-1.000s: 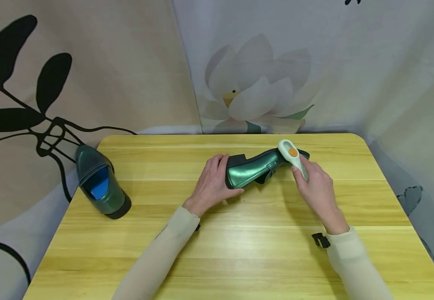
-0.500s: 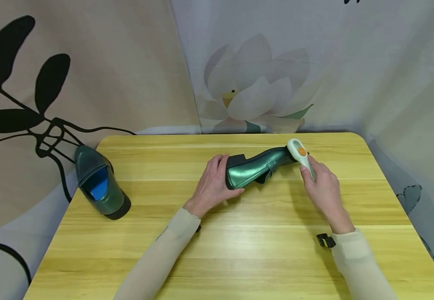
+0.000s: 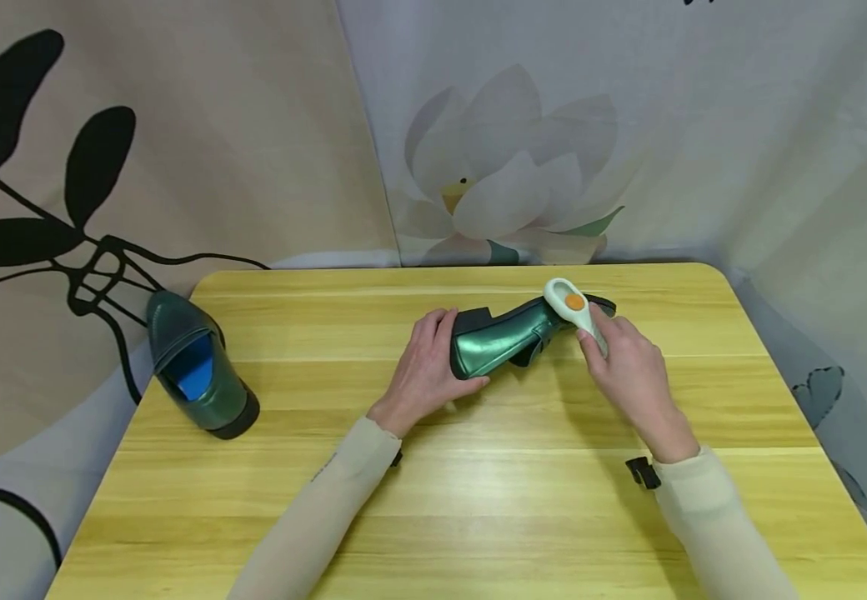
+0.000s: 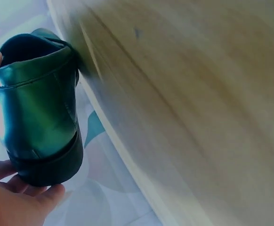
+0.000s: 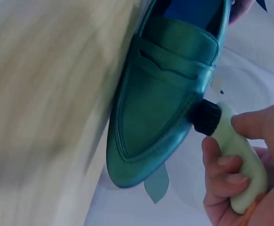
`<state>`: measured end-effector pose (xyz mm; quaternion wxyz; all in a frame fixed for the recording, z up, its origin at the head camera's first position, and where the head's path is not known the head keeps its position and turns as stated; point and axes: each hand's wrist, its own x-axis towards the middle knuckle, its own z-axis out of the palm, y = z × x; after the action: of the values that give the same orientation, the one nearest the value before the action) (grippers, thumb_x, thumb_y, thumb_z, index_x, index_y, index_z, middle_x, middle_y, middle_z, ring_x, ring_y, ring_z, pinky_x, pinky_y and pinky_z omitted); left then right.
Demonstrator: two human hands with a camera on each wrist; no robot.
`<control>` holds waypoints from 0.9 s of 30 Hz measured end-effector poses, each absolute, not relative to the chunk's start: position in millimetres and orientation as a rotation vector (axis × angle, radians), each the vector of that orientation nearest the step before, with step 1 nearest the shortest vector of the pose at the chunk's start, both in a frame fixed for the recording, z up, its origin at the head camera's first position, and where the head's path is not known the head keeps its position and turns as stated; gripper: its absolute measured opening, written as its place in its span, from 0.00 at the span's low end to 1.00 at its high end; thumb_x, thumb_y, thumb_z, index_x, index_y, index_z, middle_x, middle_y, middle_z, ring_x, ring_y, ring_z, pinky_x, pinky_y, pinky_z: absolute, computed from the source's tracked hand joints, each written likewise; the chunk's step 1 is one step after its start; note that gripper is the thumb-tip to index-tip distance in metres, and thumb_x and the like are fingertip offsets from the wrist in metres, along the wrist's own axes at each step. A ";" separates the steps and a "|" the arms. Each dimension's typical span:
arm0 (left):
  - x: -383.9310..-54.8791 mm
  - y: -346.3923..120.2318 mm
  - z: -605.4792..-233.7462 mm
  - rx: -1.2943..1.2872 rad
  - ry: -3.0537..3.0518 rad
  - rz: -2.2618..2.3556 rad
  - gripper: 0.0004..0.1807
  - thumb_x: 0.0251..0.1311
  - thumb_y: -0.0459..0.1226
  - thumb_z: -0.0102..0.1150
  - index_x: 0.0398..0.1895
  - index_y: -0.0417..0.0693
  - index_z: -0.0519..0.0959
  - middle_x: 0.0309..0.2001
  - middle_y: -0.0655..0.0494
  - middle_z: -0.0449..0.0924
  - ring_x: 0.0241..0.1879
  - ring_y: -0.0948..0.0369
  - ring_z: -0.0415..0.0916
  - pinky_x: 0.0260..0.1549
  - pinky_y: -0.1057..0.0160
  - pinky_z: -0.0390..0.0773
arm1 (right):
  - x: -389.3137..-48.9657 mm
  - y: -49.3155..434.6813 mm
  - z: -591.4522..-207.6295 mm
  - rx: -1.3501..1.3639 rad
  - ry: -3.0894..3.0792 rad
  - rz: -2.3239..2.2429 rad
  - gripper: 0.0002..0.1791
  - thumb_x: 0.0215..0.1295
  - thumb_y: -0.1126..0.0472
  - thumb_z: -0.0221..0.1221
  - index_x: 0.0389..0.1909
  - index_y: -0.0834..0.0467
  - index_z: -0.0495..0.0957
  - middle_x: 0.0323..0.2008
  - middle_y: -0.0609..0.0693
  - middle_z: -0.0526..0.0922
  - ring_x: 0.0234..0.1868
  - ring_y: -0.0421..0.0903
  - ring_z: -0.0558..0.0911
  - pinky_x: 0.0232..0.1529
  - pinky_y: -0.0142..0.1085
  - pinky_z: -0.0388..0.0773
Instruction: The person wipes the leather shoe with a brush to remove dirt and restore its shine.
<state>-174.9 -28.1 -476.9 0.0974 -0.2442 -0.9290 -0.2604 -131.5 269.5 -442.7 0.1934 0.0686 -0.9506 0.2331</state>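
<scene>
A shiny green loafer (image 3: 504, 335) lies tipped on its side on the table, its heel toward the left and its toe toward the back right. My left hand (image 3: 424, 357) grips it round the heel; in the left wrist view the thumb is at the opening's rim and fingers (image 4: 52, 194) are at the heel block. My right hand (image 3: 632, 375) holds a pale green brush (image 3: 573, 305) with an orange spot. In the right wrist view its dark bristles (image 5: 206, 117) meet the loafer's side, near the front part of the upper.
The matching green loafer (image 3: 201, 367) with a blue insole stands at the left edge of the wooden table (image 3: 478, 517). Behind the table hangs a patterned cloth (image 3: 291, 150) with leaf and flower prints.
The brush in my right hand moved right toward the loafer's toe, then back left along its side. My left hand and the gripped loafer stayed in place.
</scene>
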 end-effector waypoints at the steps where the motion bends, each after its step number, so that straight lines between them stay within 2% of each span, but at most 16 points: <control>1: -174.7 -28.0 -476.7 -0.726 -2.746 -0.758 0.62 0.43 0.58 0.82 0.76 0.37 0.62 0.68 0.39 0.65 0.66 0.45 0.66 0.65 0.50 0.72 | -130.9 267.9 -440.8 0.199 -2.664 0.628 0.26 0.75 0.59 0.60 0.68 0.68 0.74 0.35 0.66 0.81 0.23 0.56 0.76 0.20 0.52 0.72; 5: -174.4 -27.7 -474.2 -0.737 -2.727 -0.717 0.63 0.42 0.58 0.83 0.76 0.36 0.62 0.68 0.39 0.66 0.66 0.45 0.67 0.66 0.51 0.72 | -128.6 255.2 -437.8 0.234 -2.679 0.594 0.25 0.75 0.59 0.61 0.68 0.67 0.75 0.35 0.65 0.81 0.22 0.54 0.75 0.18 0.50 0.71; 10: -174.6 -26.3 -471.3 -0.766 -2.714 -0.683 0.63 0.42 0.58 0.83 0.75 0.34 0.62 0.68 0.38 0.67 0.65 0.45 0.68 0.66 0.50 0.71 | -128.0 229.7 -440.0 0.403 -2.751 0.597 0.27 0.77 0.54 0.59 0.70 0.66 0.73 0.38 0.61 0.82 0.22 0.50 0.74 0.19 0.45 0.73; 19: -174.4 -26.8 -471.5 -0.794 -2.702 -0.629 0.64 0.42 0.57 0.84 0.76 0.34 0.61 0.68 0.38 0.67 0.67 0.45 0.66 0.67 0.51 0.70 | -123.9 234.9 -433.8 0.255 -2.759 0.586 0.25 0.77 0.57 0.58 0.68 0.67 0.74 0.41 0.65 0.83 0.22 0.55 0.76 0.18 0.49 0.73; 23: -173.1 -26.1 -469.3 -0.797 -2.696 -0.629 0.63 0.42 0.57 0.84 0.76 0.33 0.62 0.68 0.37 0.67 0.67 0.44 0.66 0.68 0.50 0.69 | -122.3 222.9 -436.3 0.352 -2.765 0.598 0.26 0.78 0.55 0.57 0.69 0.66 0.74 0.40 0.63 0.82 0.21 0.52 0.75 0.19 0.47 0.74; 27: -171.3 -26.4 -469.2 -0.780 -2.717 -0.621 0.63 0.42 0.57 0.84 0.76 0.33 0.62 0.68 0.37 0.67 0.67 0.44 0.67 0.68 0.50 0.70 | -121.3 222.9 -434.5 0.350 -2.802 0.593 0.25 0.79 0.55 0.56 0.69 0.66 0.74 0.36 0.60 0.81 0.21 0.50 0.72 0.18 0.44 0.71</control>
<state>-171.3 -26.4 -469.2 0.1232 -0.2673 -0.9317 -0.2129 -121.3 222.9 -434.5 0.1278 0.1202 -0.9631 0.2039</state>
